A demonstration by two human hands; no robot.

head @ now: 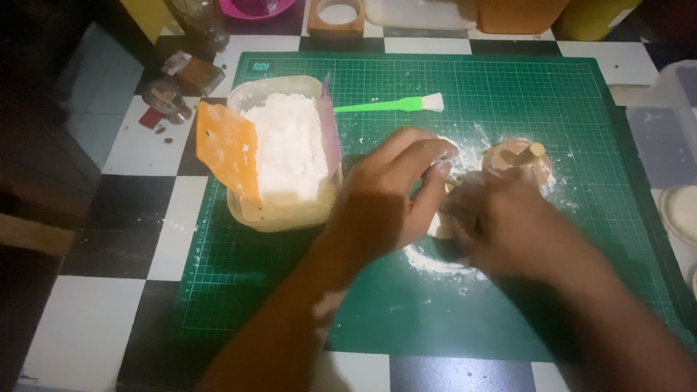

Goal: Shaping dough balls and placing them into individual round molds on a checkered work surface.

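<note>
My left hand (388,199) and my right hand (501,225) meet over the middle of a green cutting mat (508,87). Between them shows a small pale piece of dough (438,225), and both hands touch it; the right hand is blurred. Loose white flour (435,263) lies on the mat under and around the hands. Just beyond the right hand sits a round wooden mould (517,161) dusted with flour. Left of my left hand stands a plastic tub of white flour (287,149) with an orange scraper (229,149) leaning in it.
A green-handled brush (396,105) with white bristles lies on the mat behind the hands. The mat rests on a black-and-white checked surface (138,239). Several containers and a wooden ring (337,14) line the far edge. Clear plastic boxes (664,123) stand at the right.
</note>
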